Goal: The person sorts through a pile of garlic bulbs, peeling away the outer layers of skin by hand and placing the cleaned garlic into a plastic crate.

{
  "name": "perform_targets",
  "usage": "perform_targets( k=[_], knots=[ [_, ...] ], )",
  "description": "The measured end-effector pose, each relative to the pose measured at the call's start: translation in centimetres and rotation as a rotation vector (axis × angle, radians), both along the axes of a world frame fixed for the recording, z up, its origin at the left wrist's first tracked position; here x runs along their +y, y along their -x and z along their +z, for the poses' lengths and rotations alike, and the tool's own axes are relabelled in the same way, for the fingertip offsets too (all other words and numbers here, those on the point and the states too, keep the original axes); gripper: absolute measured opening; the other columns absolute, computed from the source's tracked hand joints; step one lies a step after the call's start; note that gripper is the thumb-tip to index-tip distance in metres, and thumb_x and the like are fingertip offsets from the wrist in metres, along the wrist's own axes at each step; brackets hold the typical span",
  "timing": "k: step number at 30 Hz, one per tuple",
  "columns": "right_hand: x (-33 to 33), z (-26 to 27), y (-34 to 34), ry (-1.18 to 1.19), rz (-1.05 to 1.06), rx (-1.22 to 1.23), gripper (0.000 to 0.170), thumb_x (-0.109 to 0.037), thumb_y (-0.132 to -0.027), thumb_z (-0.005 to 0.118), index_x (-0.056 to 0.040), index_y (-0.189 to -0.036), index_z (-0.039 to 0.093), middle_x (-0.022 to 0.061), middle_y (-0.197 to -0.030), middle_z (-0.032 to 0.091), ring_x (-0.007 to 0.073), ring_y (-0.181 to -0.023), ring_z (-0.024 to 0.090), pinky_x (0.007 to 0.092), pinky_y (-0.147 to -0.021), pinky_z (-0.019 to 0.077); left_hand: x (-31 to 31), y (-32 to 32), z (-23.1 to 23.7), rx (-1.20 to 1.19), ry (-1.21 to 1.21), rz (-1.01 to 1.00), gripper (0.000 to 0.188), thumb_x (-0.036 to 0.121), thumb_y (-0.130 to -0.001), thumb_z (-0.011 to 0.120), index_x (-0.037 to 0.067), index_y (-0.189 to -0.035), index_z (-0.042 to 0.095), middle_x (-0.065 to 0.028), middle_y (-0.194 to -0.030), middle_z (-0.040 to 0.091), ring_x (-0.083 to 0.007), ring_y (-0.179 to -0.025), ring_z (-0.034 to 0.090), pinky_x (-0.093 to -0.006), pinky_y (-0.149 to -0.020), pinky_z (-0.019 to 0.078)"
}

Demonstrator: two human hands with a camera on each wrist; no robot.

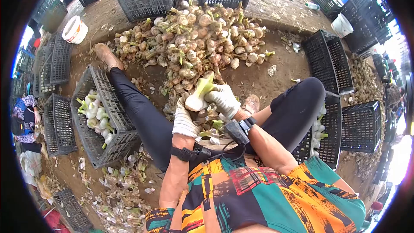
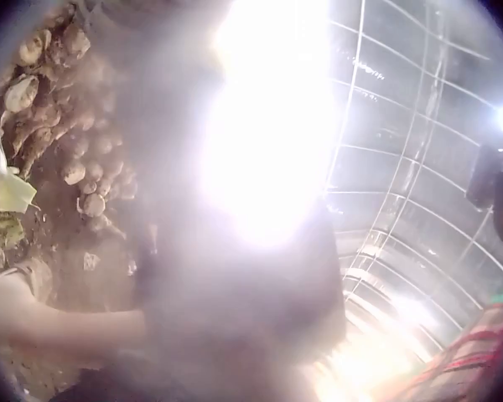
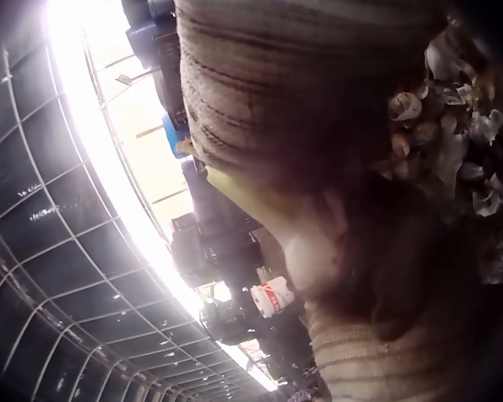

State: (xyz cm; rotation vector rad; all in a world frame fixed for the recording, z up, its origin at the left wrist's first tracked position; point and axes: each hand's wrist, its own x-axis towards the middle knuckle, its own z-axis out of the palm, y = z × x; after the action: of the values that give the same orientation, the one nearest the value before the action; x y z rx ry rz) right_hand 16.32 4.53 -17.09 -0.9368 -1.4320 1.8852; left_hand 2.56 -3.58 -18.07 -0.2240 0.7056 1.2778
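Between the two gloved hands, a peeled white garlic bulb with a thick pale green stem tilts up and to the right. My left hand grips the bulb from its left and below. On its other side my right hand is curled round the bulb and lower stem. The right wrist view has the ribbed right glove large at the top, the garlic below it, and the left glove at the bottom. Neither hand can be made out in the glare of the left wrist view.
Unpeeled garlic lies heaped in front. A tilted crate at the left holds white bulbs; another crate with bulbs stands beyond the right knee. Loose skins cover the ground at lower left. Empty black crates stand around.
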Motion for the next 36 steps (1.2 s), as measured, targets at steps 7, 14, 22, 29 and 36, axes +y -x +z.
perform_targets(
  k=[7,14,22,29,36],
  knots=[
    [-1.2,1.8,-0.4,0.108,-0.168,0.057,0.018,-0.004,-0.079,0.061,0.0023,-0.095,0.065,0.007,-0.086,0.066,0.0154,-0.075,0.063,0.0296,-0.067,0.053,0.4,-1.8,1.4,0.905,-0.267,0.172,0.048,0.027,-0.083,0.07,0.005,-0.12,0.049,-0.006,-0.094,0.06,-0.0109,-0.07,0.058,-0.0227,-0.054,0.0508],
    [-1.5,4.4,-1.0,0.364,-0.086,0.188,0.017,-0.005,-0.075,0.06,0.0042,-0.088,0.067,0.0054,-0.079,0.066,0.0113,-0.071,0.06,0.0265,-0.067,0.0481,-0.6,0.0,2.6,0.334,-0.274,0.215,0.035,0.027,-0.094,0.056,0.003,-0.119,0.05,-0.0064,-0.101,0.06,-0.0179,-0.094,0.059,-0.0294,-0.081,0.0508],
    [-1.9,3.0,0.0,-0.305,0.216,-0.213,0.022,-0.006,-0.075,0.056,0.0027,-0.094,0.065,0.0033,-0.078,0.064,0.0101,-0.067,0.057,0.0263,-0.064,0.0485,1.0,-0.2,-1.9,0.722,-0.093,0.299,0.029,0.032,-0.09,0.062,0.006,-0.102,0.065,-0.0028,-0.092,0.064,-0.0131,-0.081,0.058,-0.0277,-0.071,0.0497],
    [4.8,-1.4,-3.0,-0.377,0.306,-0.886,0.025,-0.02,-0.078,0.063,0.0003,-0.092,0.067,0.0191,-0.081,0.067,0.0246,-0.073,0.065,0.0371,-0.064,0.0511,-0.2,0.4,1.0,0.332,-0.249,0.294,0.019,0.026,-0.089,0.063,0.007,-0.091,0.06,-0.0168,-0.086,0.066,-0.023,-0.066,0.064,-0.0274,-0.046,0.0519],
    [0.0,2.8,0.0,0.046,0.151,-0.308,0.053,-0.024,-0.082,0.069,0.0002,-0.126,0.051,0.0051,-0.104,0.063,0.0109,-0.089,0.058,0.0245,-0.068,0.05,0.5,-0.7,-0.4,0.866,-0.079,0.389,0.008,0.008,-0.09,0.059,0.001,-0.087,0.063,-0.0074,-0.081,0.067,-0.0101,-0.065,0.06,-0.0236,-0.053,0.0503]
  ],
)
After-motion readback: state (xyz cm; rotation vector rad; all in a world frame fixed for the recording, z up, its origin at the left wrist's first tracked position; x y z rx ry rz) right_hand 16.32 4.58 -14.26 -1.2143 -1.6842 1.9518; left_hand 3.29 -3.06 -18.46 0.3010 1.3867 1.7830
